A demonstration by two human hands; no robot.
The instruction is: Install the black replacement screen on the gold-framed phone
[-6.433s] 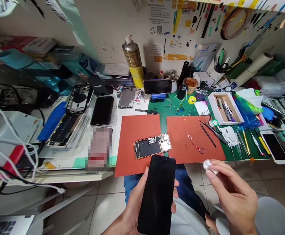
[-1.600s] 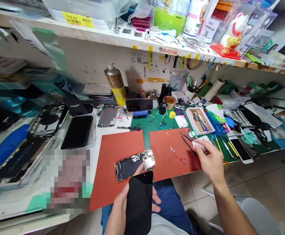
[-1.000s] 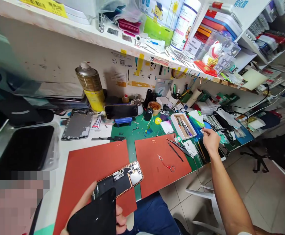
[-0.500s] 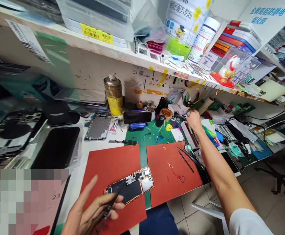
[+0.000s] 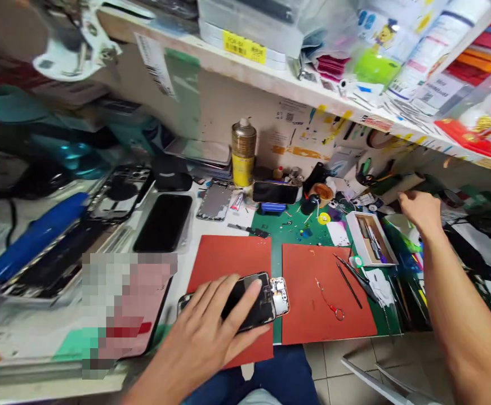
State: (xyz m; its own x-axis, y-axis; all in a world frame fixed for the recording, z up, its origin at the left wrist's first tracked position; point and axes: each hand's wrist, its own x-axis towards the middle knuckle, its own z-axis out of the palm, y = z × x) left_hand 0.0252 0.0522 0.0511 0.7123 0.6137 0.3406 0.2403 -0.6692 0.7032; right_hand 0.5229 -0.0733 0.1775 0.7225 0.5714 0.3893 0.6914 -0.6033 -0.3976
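My left hand point(image 5: 203, 318) grips a black phone screen point(image 5: 259, 315), with thumb and fingers along its edges and one finger across its face. The screen lies over an opened phone body point(image 5: 280, 297), whose bare inner parts show past the right end; whether the two touch is unclear. My right hand point(image 5: 423, 211) is stretched out to the far right with its fingers curled, above the clutter behind a white box of tools point(image 5: 391, 260). What it holds, if anything, is hidden.
Two red mats point(image 5: 321, 332) lie on the green bench mat. Tweezers point(image 5: 357, 275) and a red ring tool point(image 5: 338, 313) rest on the right one. A spray can point(image 5: 244, 152) stands behind; a loaded shelf point(image 5: 271, 84) overhangs the bench. Phones point(image 5: 165, 222) lie at left.
The thin dark tool no longer shows in my left hand, which now grips a black screen over the phone body. My right hand has moved right, off the white box. The view has turned left.
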